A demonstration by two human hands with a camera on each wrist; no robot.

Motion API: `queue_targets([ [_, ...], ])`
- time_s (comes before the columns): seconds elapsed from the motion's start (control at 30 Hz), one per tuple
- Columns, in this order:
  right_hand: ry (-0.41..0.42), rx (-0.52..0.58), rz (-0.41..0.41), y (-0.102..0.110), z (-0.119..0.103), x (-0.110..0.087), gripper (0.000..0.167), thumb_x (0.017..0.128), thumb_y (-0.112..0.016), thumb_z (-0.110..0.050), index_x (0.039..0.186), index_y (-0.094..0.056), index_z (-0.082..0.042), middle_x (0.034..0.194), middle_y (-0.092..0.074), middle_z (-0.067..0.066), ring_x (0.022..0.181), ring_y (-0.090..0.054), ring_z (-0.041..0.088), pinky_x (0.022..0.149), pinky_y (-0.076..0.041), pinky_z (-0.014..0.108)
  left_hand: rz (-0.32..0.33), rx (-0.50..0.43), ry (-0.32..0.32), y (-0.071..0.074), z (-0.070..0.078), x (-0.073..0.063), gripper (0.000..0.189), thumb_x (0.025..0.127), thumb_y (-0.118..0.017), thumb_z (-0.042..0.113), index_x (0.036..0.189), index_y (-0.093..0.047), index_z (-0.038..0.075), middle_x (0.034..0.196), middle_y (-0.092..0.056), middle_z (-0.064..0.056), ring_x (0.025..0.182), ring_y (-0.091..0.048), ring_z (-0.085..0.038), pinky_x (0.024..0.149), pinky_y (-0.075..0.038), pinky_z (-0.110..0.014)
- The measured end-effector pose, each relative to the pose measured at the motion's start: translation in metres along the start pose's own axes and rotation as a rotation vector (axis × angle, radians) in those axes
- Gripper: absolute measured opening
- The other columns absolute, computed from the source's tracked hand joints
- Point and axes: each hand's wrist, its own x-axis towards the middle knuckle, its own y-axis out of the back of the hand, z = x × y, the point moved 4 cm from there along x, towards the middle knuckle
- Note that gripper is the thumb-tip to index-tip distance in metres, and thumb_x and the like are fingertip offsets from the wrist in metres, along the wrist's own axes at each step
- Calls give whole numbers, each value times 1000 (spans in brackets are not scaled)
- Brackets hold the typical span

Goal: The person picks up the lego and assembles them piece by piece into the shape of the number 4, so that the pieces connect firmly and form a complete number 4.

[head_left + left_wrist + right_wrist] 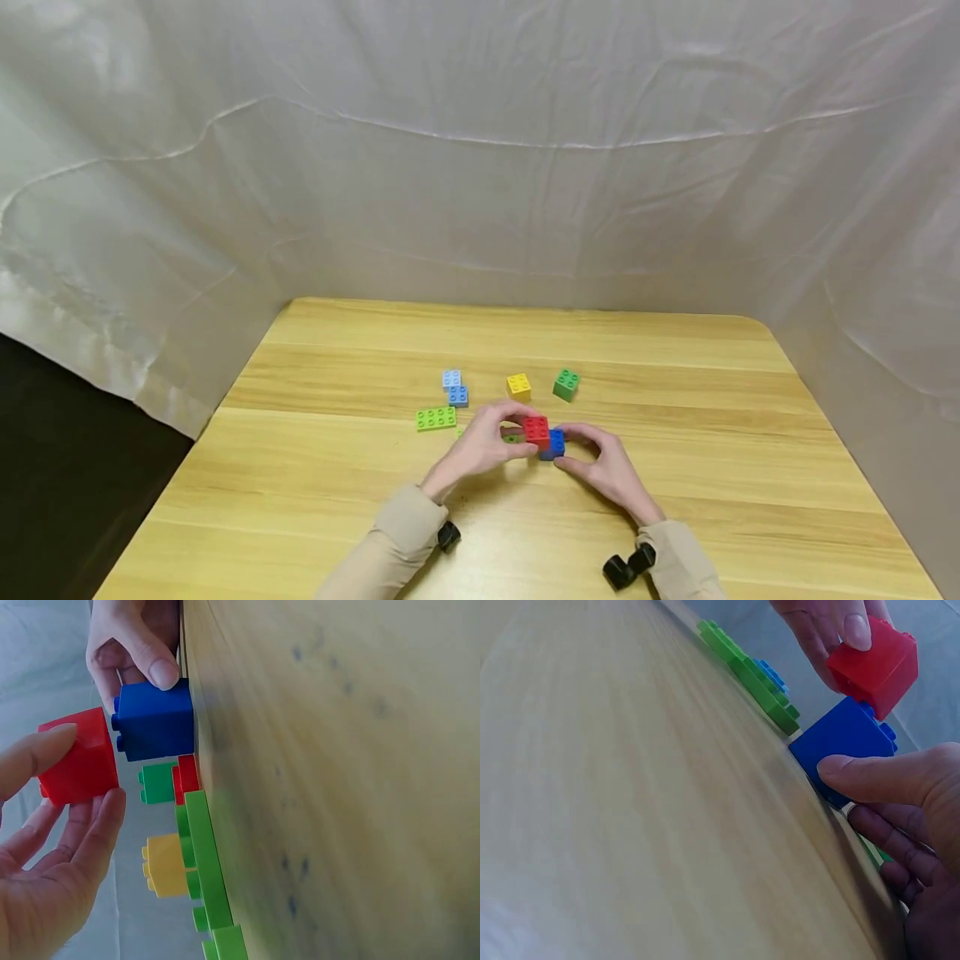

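My left hand (480,440) holds a red brick (536,431) between thumb and fingers, raised off the table. In the left wrist view the red brick (81,757) is slightly tilted, close by the studded top of a blue brick (156,720). Whether the two touch I cannot tell. The blue brick (841,750) stands on the table, studs up, with my right hand (609,468) pinching it at the right side. Partly hidden by my left hand lies a light green plate (208,859).
Behind the hands stand a yellow brick (518,387) and a green brick (566,384). Farther left are a light blue brick (452,379), a mid-blue brick (458,396) and another light green plate (436,418). A low red piece (186,778) shows beyond the blue brick. Grey sheeting (525,208) borders the table.
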Motion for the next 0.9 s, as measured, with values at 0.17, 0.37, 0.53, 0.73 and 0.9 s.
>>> queue_targets([
  [0.17,36,6,0,1,0,1,45,82,-84,-20,124,-70,-12,119,-75,6,114,-68,31,102,-55,45,-16,38,-5,-1,0,2,40,85,-76,-2,124,-66,2,120,-68,-14,111,-67,-31,100,-59,-41],
  [0.37,75,-7,2,0,0,1,42,82,-85,-20,122,-72,-14,120,-75,5,114,-69,28,102,-56,38,-39,76,-37,-3,1,3,40,86,-76,1,125,-65,2,118,-69,-15,108,-70,-31,99,-59,-42],
  [0.53,65,0,-4,-1,-2,0,42,81,-85,-22,121,-73,-16,121,-74,3,115,-68,27,103,-55,38,-46,98,-49,-5,1,4,40,87,-76,3,125,-65,4,116,-71,-12,107,-70,-28,99,-59,-43],
  [0.73,27,8,-1,-1,-2,0,42,80,-86,-23,120,-73,-16,122,-74,3,117,-68,27,104,-54,38,-40,91,-34,-7,4,6,41,87,-76,2,126,-65,3,114,-72,-14,105,-69,-28,98,-59,-42],
  [0.9,17,19,0,-1,-2,0,42,80,-86,-23,119,-74,-16,121,-74,3,116,-68,27,104,-55,37,-24,107,-14,-8,6,7,43,86,-76,2,127,-62,-1,114,-73,-16,105,-70,-28,99,-59,-42],
])
